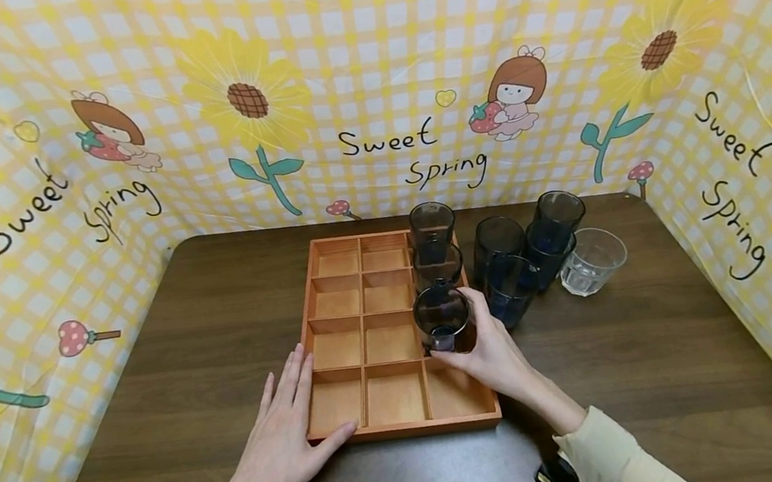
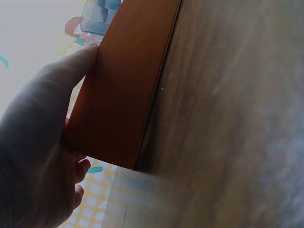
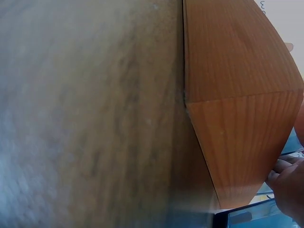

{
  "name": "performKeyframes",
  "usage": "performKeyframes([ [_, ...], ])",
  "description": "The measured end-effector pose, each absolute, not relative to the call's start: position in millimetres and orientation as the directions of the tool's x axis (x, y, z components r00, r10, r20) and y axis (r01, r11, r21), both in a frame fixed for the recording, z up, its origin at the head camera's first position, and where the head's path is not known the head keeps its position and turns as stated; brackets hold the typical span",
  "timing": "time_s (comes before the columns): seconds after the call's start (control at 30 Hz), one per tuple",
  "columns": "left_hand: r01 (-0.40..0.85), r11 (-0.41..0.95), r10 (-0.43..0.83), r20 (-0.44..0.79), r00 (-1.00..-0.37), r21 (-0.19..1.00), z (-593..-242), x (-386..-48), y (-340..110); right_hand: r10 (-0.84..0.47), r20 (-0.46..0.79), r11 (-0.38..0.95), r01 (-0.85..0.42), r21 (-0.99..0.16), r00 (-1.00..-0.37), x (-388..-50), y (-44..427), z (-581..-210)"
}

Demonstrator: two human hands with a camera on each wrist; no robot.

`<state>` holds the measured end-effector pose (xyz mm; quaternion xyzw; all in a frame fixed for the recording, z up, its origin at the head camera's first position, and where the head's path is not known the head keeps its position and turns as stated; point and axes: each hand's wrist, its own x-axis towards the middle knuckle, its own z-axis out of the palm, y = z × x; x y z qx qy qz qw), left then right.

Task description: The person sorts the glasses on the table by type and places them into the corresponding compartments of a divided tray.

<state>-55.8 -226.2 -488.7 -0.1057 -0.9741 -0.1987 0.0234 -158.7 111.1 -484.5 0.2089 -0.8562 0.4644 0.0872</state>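
A wooden tray (image 1: 405,429) divided into square compartments lies on the table. The right hand (image 1: 493,349) grips a dark glass (image 1: 442,312) between thumb and fingers, at the third compartment from the back in the right column. Behind it, two more dark glasses (image 1: 432,222) stand in the same column. The left hand (image 1: 275,454) lies against the tray's front left corner, fingers along the left side and thumb on the front edge. In the left wrist view the left hand (image 2: 47,118) touches the tray's wall (image 2: 118,95). The right hand (image 3: 289,185) shows partly beside the tray (image 3: 242,142).
Several dark glasses (image 1: 498,246) stand close together right of the tray, with a clear glass (image 1: 592,261) beside them. A small black object (image 1: 556,478) lies near the right sleeve (image 1: 608,453). A yellow checked cloth (image 1: 366,95) surrounds the table (image 1: 670,366) at the back and sides.
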Motion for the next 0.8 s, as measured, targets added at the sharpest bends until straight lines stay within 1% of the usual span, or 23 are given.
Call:
performKeyframes([
  [0.43,0.211,0.896,0.196,0.078,-0.977,0.39,-490.3,-56.5,-226.9,-0.302,0.315,0.475,-0.429,-0.769,-0.9,-157.1,112.0,-482.7],
  [0.67,0.211,0.897,0.198,0.074,-0.977,0.389,-490.4,-56.8,-226.9,-0.297,0.339,0.468,-0.445,-0.764,-0.893,-155.2,111.6,-480.0],
  [0.8,0.208,0.898,0.197,0.068,-0.978,0.387,-490.6,-57.0,-227.1,-0.299,0.3,0.481,-0.415,-0.773,-0.906,-155.3,114.1,-476.9],
])
